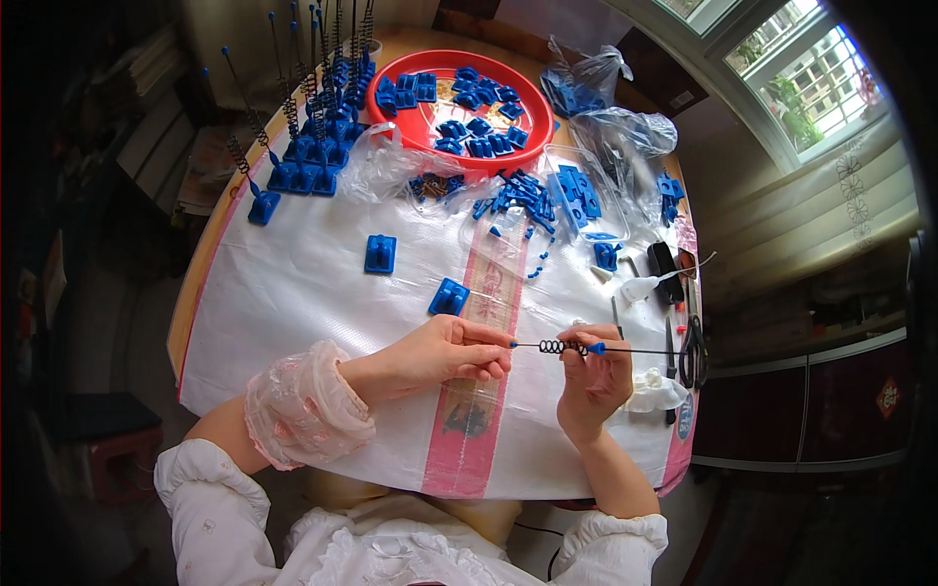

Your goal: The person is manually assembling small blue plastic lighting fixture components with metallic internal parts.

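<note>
A thin black rod (640, 351) lies level across both hands, with a black coil spring (553, 346) around it. It carries a blue cone-shaped piece (596, 349) and a small blue tip at its left end. My right hand (598, 383) pinches the rod at the spring, beside the blue cone. The fingers of my left hand (454, 354) are pressed together at the blue tip. Just beyond my left hand sits a blue plastic base (449, 297), tilted on the sheet. Another blue base (380, 254) lies farther left.
At the far left stand several blue bases (311, 161) with upright springs and rods. A red basin (457, 57) of blue parts is at the back. Loose blue pieces (523, 200) and a clear tray (611, 190) lie mid-table. White glue bottle (640, 288) and scissors (693, 354) lie right.
</note>
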Tool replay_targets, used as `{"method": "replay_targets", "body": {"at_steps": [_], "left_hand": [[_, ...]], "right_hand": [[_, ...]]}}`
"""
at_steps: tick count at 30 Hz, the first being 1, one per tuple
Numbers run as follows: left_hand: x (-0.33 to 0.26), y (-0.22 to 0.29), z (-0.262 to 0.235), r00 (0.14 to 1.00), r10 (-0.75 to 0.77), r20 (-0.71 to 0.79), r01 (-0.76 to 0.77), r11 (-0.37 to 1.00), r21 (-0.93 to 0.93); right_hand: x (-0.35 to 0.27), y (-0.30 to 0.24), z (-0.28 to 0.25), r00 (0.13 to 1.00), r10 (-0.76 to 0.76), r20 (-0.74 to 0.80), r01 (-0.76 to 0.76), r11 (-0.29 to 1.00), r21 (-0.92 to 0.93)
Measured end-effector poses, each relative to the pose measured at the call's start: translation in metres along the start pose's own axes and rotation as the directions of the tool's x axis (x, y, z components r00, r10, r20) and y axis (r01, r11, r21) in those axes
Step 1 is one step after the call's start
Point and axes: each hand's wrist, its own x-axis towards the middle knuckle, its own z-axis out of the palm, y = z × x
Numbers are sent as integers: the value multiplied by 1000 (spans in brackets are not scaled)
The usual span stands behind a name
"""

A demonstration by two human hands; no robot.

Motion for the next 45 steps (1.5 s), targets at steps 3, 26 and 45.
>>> {"method": "replay_targets", "body": {"at_steps": [3,26,45], "left_hand": [[-1,1,0,1000,3,0,-3,1000,-16],[1,0,-2,1000,-11,-25,9,995,-100],[-1,3,-2,999,-35,-13,33,990,-137]], "right_hand": [[3,1,0,991,-118,68,125,986,-107],[10,-7,1,966,-160,202,197,963,-183],[14,-8,-1,955,-141,262,196,960,-201]]}}
